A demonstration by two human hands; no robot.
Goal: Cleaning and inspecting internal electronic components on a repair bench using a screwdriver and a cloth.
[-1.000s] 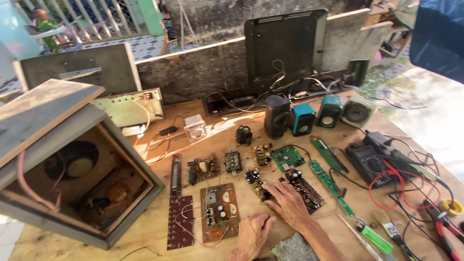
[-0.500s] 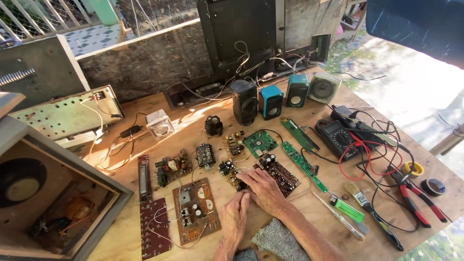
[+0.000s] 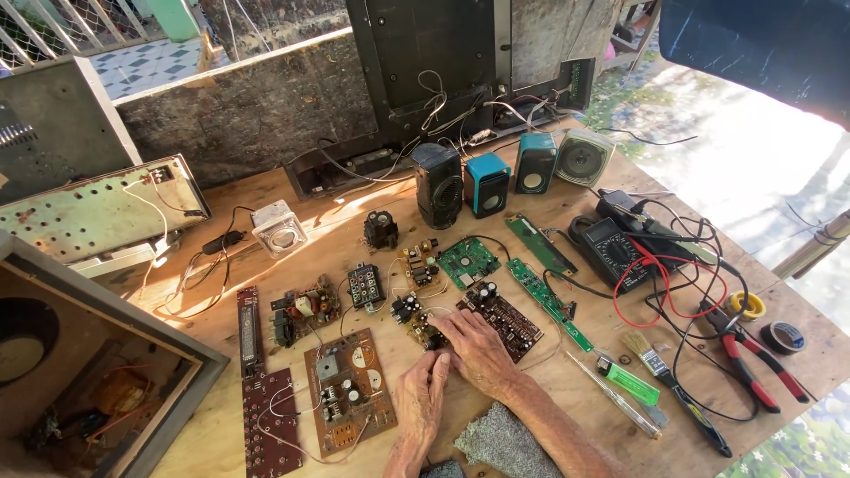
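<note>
Two bare hands meet near the front edge of the plywood workbench (image 3: 567,389). Our right hand (image 3: 478,347) lies palm down, fingers loosely curved, its fingertips on a small dark component-covered circuit board (image 3: 428,331); whether it grips the board or merely presses it we cannot tell. Our left hand (image 3: 422,397) rests flat beside it, fingers extended toward the same board, closed around nothing visible. That small board sits between a large brown circuit board with round silver parts (image 3: 347,389), to its left, and a dark rectangular board with rows of components (image 3: 506,316), to its right.

Farther back lie a green square circuit board (image 3: 468,261) and a long narrow green strip board (image 3: 549,304). Along the rear stand a black speaker (image 3: 439,184) and two teal speakers (image 3: 488,184). To the right we see a black multimeter with red and black leads (image 3: 611,250), red-handled pliers (image 3: 753,365) and a green lighter (image 3: 627,379). An open wooden speaker cabinet (image 3: 80,372) fills the lower left.
</note>
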